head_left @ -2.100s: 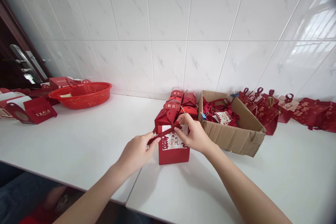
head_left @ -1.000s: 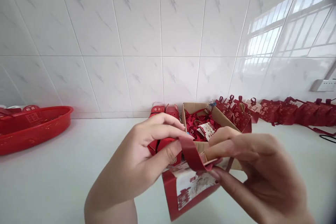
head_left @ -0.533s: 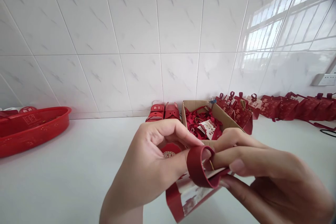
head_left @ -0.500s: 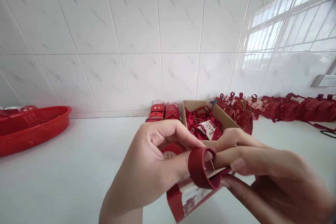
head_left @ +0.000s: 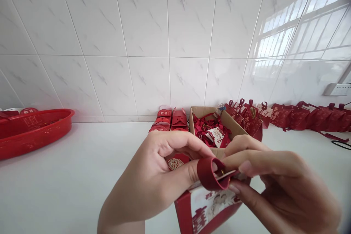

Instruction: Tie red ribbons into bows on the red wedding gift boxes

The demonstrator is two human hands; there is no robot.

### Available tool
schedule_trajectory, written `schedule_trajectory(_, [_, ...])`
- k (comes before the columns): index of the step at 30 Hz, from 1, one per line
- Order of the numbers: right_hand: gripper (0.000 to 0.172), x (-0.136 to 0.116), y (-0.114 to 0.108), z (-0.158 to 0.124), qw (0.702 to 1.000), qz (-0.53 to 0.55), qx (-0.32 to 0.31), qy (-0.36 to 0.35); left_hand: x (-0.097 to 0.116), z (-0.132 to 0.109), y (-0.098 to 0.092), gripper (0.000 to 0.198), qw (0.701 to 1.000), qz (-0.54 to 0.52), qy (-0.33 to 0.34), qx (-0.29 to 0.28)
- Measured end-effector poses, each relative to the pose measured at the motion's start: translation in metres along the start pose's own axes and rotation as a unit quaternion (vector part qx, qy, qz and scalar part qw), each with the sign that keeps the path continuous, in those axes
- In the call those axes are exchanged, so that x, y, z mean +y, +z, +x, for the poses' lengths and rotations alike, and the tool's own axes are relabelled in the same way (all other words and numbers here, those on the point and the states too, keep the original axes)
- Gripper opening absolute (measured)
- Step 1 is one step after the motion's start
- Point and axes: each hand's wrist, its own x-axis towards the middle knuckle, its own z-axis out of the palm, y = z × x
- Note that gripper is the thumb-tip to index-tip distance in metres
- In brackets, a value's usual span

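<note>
A red gift box (head_left: 184, 214) with a printed white card (head_left: 212, 208) on its front hangs between my hands. My left hand (head_left: 161, 175) is closed at its top, the thumb passing into the loop of the red strap handle (head_left: 207, 175). My right hand (head_left: 279, 182) pinches the folded top edge at the loop's right end between thumb and fingers. A small gold-coloured bit shows inside the loop; my fingers hide most of it. Just beyond my hands stands an open cardboard box (head_left: 236, 126) holding dark red ribbons (head_left: 201, 126) and a printed tag (head_left: 216, 135).
Stacked red boxes (head_left: 179, 120) stand against the tiled wall, left of the cardboard box. Finished-looking red gift boxes (head_left: 301, 115) line the wall at right, near a black loop (head_left: 341, 145). A red plastic basin (head_left: 35, 139) sits at far left on the white table (head_left: 68, 190).
The gift box has tilted so more of its front card shows. My hands keep their grip at the strap, and my right hand has shifted slightly left.
</note>
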Motion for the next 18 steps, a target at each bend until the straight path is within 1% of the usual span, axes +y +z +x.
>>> schedule_trajectory(3, [0.04, 0.0, 0.0, 0.003, 1.0, -0.011, 0.005, -0.014, 0.002, -0.001, -0.002, 0.011, 1.0, 0.027, 0.01, -0.008])
schedule_trajectory(8, [0.049, 0.001, -0.008, 0.008, 0.996, -0.049, -0.056, -0.05, 0.005, -0.004, -0.011, 0.021, 0.998, 0.031, -0.004, -0.05])
schedule_trajectory(11, [0.049, 0.002, -0.01, 0.011, 0.99, -0.092, -0.046, -0.092, 0.007, -0.006, -0.017, 0.027, 0.996, 0.047, 0.019, -0.068])
schedule_trajectory(13, [0.045, 0.003, -0.01, 0.015, 0.984, -0.113, -0.032, -0.137, 0.007, -0.007, -0.019, 0.03, 0.994, 0.073, 0.047, -0.072])
schedule_trajectory(15, [0.039, 0.003, -0.008, 0.02, 0.976, -0.125, -0.017, -0.178, 0.006, -0.006, -0.017, 0.033, 0.989, 0.111, 0.069, -0.065])
schedule_trajectory(17, [0.036, 0.004, -0.007, 0.024, 0.969, -0.129, -0.002, -0.211, 0.003, -0.005, -0.013, 0.039, 0.982, 0.158, 0.093, -0.035])
schedule_trajectory(18, [0.036, 0.004, -0.006, 0.026, 0.966, -0.132, 0.004, -0.222, 0.001, -0.004, -0.009, 0.037, 0.977, 0.181, 0.112, -0.012])
